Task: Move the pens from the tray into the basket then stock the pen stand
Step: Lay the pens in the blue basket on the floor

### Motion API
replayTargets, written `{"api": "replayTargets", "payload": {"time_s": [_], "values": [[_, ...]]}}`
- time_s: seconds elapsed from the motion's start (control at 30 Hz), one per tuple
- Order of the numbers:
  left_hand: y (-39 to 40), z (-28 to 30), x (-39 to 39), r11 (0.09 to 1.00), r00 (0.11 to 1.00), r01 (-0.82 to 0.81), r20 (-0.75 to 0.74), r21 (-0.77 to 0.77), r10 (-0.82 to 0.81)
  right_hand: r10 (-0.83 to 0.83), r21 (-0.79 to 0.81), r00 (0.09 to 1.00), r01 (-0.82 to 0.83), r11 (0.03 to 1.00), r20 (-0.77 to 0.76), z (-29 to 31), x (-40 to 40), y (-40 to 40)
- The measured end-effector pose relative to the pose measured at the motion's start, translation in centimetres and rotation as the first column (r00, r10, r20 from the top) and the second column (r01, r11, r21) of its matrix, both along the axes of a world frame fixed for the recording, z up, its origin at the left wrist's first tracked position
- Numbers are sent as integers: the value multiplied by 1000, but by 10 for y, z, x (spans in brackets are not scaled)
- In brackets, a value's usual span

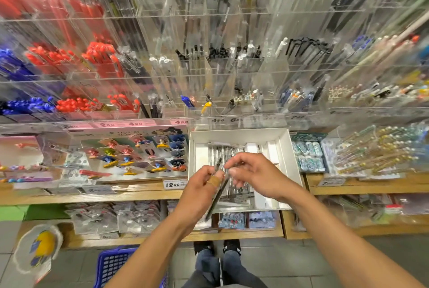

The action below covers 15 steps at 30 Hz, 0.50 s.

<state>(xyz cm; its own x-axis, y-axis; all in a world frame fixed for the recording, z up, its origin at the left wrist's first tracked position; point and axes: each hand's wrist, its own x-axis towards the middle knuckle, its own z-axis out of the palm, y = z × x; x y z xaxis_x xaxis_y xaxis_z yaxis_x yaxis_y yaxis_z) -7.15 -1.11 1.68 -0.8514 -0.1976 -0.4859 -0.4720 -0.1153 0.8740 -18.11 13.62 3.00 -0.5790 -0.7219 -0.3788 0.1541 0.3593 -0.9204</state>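
- The dark pen (pixel 217 191) looks thin, light and stiff, and likely smooth, so a pinch near its middle should hold it best.
- It slants down over the white tray (pixel 293 155), its top end up between both hands.
- The left hand (pixel 200 191) curls its fingers round the pen.
- The right hand (pixel 251 177) pinches something thin by the pen's top; it is too blurry to name.
- The blue basket (pixel 111 266) sits low on the floor.

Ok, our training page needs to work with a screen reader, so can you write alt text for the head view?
Over a white tray of pens on a shop shelf, the left hand holds a dark pen while the right hand pinches its upper end. A clear pen stand fills the wall behind; a blue basket sits on the floor.
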Motion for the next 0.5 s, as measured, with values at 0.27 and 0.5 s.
{"api": "replayTargets", "payload": {"time_s": [0.27, 0.5], "values": [[-2, -8, 10, 975, 990, -78, 129, 210, 51, -226, 316, 973, 228, 921, -41, -77, -9, -4], [-6, -19, 20, 789, 913, -387, 319, 477, 254, 198, 832, 914, 211, 512, -353, -125, -10, 2]]}}
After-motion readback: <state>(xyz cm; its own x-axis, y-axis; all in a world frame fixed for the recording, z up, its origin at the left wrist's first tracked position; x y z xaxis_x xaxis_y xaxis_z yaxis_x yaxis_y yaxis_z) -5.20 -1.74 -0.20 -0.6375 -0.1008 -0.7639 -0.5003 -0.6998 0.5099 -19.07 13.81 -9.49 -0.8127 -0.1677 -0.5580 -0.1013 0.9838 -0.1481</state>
